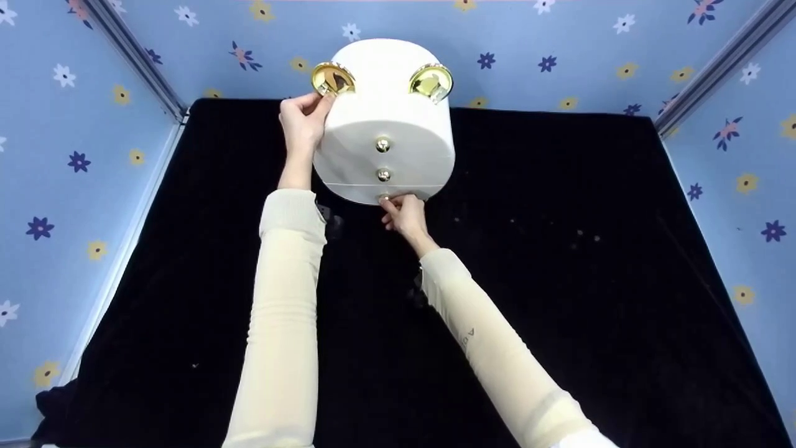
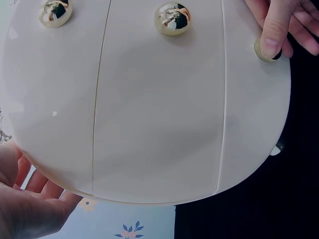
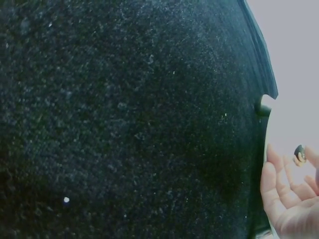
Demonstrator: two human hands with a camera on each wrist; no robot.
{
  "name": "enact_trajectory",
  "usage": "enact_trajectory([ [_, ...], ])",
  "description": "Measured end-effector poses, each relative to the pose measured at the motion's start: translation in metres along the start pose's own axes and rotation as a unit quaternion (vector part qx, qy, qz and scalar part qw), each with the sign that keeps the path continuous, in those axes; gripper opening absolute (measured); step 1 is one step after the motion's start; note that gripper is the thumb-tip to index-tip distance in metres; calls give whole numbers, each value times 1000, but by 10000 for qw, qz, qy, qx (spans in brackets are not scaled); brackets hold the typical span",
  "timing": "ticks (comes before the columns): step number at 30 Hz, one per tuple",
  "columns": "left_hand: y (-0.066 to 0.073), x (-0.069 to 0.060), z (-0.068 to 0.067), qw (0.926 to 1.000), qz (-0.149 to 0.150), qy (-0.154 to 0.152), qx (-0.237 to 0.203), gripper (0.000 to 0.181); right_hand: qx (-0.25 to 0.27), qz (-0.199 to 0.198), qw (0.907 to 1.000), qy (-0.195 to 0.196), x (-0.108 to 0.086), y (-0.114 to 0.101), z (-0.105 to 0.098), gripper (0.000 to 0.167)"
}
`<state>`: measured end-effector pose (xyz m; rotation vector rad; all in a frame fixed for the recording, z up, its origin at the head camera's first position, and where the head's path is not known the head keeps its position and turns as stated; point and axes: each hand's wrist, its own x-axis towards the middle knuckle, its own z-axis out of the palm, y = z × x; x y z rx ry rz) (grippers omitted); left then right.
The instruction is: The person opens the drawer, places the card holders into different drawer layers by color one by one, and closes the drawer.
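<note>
A glossy white drawer box (image 1: 348, 152) with rounded sides stands toward the back. Three round gold knobs run down its front, among them the middle knob (image 2: 172, 19), and thin seams divide the drawer fronts, which look flush. Two gold round cups, the left cup (image 1: 333, 78) and the right cup (image 1: 431, 82), stick out near its top. My left hand (image 1: 303, 121) holds the box's left side, thumb by the left cup; some of its fingers pass out of sight along the side. At the lowest knob (image 2: 266, 50), my right hand (image 1: 407, 216) pinches with thumb and forefinger.
Black cloth (image 1: 559, 280) covers the table and carries a few pale specks. Blue flowered panels, including the back panel (image 1: 522, 37), enclose it behind and on both sides, with metal posts at the corners. Small dark feet show under the box (image 2: 277, 148).
</note>
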<state>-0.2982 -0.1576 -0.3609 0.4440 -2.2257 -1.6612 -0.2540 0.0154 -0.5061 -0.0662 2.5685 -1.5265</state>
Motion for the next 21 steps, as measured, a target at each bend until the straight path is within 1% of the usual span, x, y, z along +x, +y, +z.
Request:
enact_trajectory([
  [5, 1, 0, 1, 10000, -55, -65, 49, 27, -217, -156, 9996, 30, 0, 2, -3, 28],
  [9, 4, 1, 0, 9996, -5, -101, 277, 26, -406, -326, 9986, 62, 1, 3, -7, 28],
  [12, 7, 0, -1, 9982, -12, -119, 586, 25, -330, -403, 9986, 90, 0, 3, -10, 28],
  [15, 10, 0, -3, 9951, -55, -160, 978, 23, -277, -484, 9984, 108, 0, 4, -14, 28],
  [18, 12, -2, -6, 9901, -77, -220, 1385, 23, -324, -570, 9978, 108, -1, 5, -19, 28],
  [21, 11, -4, -9, 9837, 60, -198, 1786, 23, -362, -627, 9973, 125, -2, 8, -26, 28],
])
